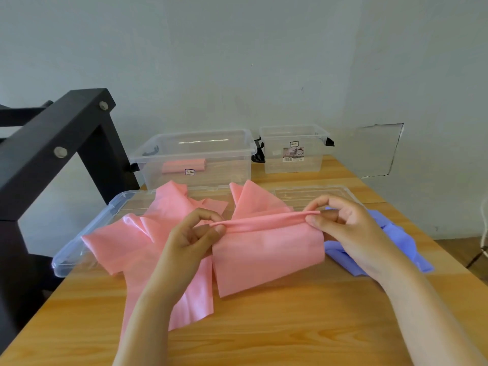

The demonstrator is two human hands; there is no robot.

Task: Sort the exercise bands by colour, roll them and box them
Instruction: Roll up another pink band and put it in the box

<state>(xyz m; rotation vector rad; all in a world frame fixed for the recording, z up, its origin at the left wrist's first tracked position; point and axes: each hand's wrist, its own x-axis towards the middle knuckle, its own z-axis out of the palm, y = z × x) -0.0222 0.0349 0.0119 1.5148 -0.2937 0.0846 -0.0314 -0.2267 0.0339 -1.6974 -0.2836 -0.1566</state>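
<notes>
both hands (196,231) pinch the pink band (266,247) edge, fingers curled.

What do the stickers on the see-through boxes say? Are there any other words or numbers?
Sticker on the big box: too small and blurred to read.
Top sticker on the small box: too blurred to read.
Picture label below it: print too small to read.
No other words, numbers or signs show.

table (264,331) across the lower frame, big tub (148,154) centre back with a rolled band (183,165) in it, small tub (314,159) just right of that, lid (76,256) in front of the tubs, loose band (264,249) over lid and table mid-frame, bunched band (396,233) at its right, metal frame (52,143) far left
</notes>
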